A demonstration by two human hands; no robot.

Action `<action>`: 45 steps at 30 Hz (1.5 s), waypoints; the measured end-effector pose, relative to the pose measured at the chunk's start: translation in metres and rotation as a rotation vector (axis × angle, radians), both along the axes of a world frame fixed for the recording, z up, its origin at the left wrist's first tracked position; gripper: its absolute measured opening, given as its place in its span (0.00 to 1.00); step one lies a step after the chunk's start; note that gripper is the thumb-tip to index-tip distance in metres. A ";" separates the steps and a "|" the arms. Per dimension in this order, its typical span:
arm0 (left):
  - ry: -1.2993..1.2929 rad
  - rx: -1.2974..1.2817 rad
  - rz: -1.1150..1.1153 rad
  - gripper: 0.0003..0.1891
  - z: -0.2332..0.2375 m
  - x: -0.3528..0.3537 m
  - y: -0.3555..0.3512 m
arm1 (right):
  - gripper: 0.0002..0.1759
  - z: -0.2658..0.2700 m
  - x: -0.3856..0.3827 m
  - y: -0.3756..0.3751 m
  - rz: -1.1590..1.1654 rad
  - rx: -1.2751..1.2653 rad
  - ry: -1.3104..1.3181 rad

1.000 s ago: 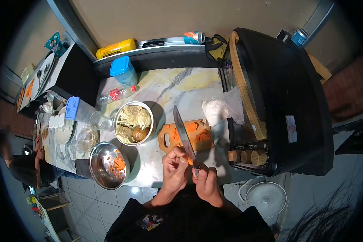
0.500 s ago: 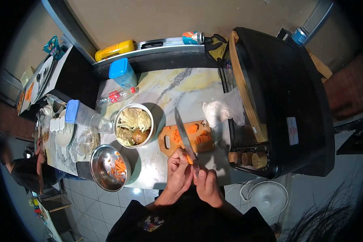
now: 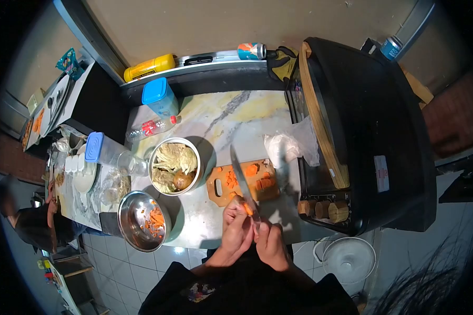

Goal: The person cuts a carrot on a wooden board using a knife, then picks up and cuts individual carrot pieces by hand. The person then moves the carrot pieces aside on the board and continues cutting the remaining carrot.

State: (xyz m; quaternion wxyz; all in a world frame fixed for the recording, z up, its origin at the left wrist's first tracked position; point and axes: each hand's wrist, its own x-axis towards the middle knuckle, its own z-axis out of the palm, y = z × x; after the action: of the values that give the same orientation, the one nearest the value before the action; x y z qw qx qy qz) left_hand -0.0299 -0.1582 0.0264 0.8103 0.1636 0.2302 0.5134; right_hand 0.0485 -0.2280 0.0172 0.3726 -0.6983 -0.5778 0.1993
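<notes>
My left hand (image 3: 236, 228) is closed on a small orange carrot piece (image 3: 247, 208) near the counter's front edge. Closed round the handle end of a long knife (image 3: 238, 170), my right hand (image 3: 270, 241) sits just beside the left. The blade points away from me, over the wooden cutting board (image 3: 214, 195), and its side is next to the carrot piece. Cut carrot pieces (image 3: 264, 183) lie on the board. To the left, a steel bowl (image 3: 129, 231) holds carrot bits, and a white bowl (image 3: 152, 181) holds cabbage and a brown round item.
A plastic bag (image 3: 284, 148) lies right of the board, beside a large black appliance (image 3: 373, 131). A bottle (image 3: 151, 127) and blue-lidded containers (image 3: 160, 97) stand at the left. Another person (image 3: 34, 223) is at the far left. A white strainer (image 3: 348, 260) is low at right.
Both hands and the knife have barely moved. The whole view has shifted down slightly.
</notes>
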 end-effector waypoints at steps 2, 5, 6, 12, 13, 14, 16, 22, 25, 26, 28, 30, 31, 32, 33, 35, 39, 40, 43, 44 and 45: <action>0.010 0.003 -0.009 0.11 -0.003 -0.001 -0.002 | 0.10 0.010 0.001 0.006 0.005 0.061 0.110; 0.036 -0.094 0.042 0.11 0.010 -0.003 0.007 | 0.10 0.013 -0.002 0.005 0.030 0.108 0.060; 0.045 -0.083 0.091 0.11 0.008 -0.004 0.008 | 0.10 0.007 -0.002 0.002 0.032 0.110 0.059; -0.004 0.008 0.073 0.09 -0.002 -0.004 0.003 | 0.16 0.037 -0.001 0.020 0.058 -0.011 0.302; -0.025 0.024 0.057 0.10 -0.004 -0.006 0.002 | 0.15 0.039 -0.001 0.020 0.064 -0.043 0.294; -0.022 0.023 0.056 0.10 -0.003 -0.006 0.001 | 0.14 0.039 -0.002 0.020 0.066 -0.079 0.289; 0.030 -0.047 0.087 0.10 0.004 -0.003 0.002 | 0.16 0.033 -0.002 0.019 0.056 -0.062 0.283; 0.276 0.134 0.077 0.07 -0.004 -0.015 0.011 | 0.20 0.033 0.006 0.020 0.091 -0.078 0.340; 0.409 0.342 0.069 0.06 0.002 -0.023 0.021 | 0.21 0.024 0.006 0.017 0.096 -0.101 0.336; 0.444 0.343 0.037 0.06 0.007 -0.027 0.022 | 0.20 0.020 0.005 0.015 0.080 -0.090 0.279; 0.470 0.351 0.059 0.05 0.011 -0.030 0.023 | 0.20 0.023 0.007 0.015 0.109 -0.126 0.310; 0.494 0.363 0.076 0.05 0.014 -0.032 0.026 | 0.20 0.028 0.009 0.016 0.133 -0.160 0.342; 0.507 0.408 0.049 0.06 0.017 -0.034 0.028 | 0.20 0.032 0.009 0.016 0.145 -0.166 0.357; 0.522 0.452 0.023 0.06 0.017 -0.035 0.028 | 0.20 0.034 0.009 0.016 0.157 -0.172 0.374; 0.523 0.450 0.021 0.06 0.015 -0.036 0.028 | 0.20 0.034 0.009 0.016 0.156 -0.174 0.376; 0.461 0.421 0.029 0.05 0.006 -0.037 0.028 | 0.20 0.034 0.006 0.015 0.124 -0.137 0.356; 0.343 0.205 0.011 0.04 0.003 -0.029 0.022 | 0.20 0.029 0.003 0.013 0.126 -0.070 0.258; 0.271 0.197 0.039 0.05 0.005 -0.026 0.022 | 0.19 0.030 0.002 0.012 0.129 -0.105 0.303; 0.232 0.151 0.069 0.09 0.008 -0.018 0.013 | 0.19 0.027 0.000 0.009 0.099 -0.121 0.329; 0.190 0.120 0.054 0.09 0.005 -0.017 0.010 | 0.19 0.026 -0.001 0.008 0.070 -0.103 0.314; 0.151 0.091 0.035 0.09 0.004 -0.016 0.007 | 0.19 0.028 0.000 0.009 0.067 -0.103 0.318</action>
State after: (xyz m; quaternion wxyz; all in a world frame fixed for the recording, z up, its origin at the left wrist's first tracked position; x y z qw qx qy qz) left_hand -0.0457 -0.1510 0.0303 0.7733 0.2343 0.2699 0.5237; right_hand 0.0483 -0.2189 0.0456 0.4161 -0.6567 -0.5234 0.3489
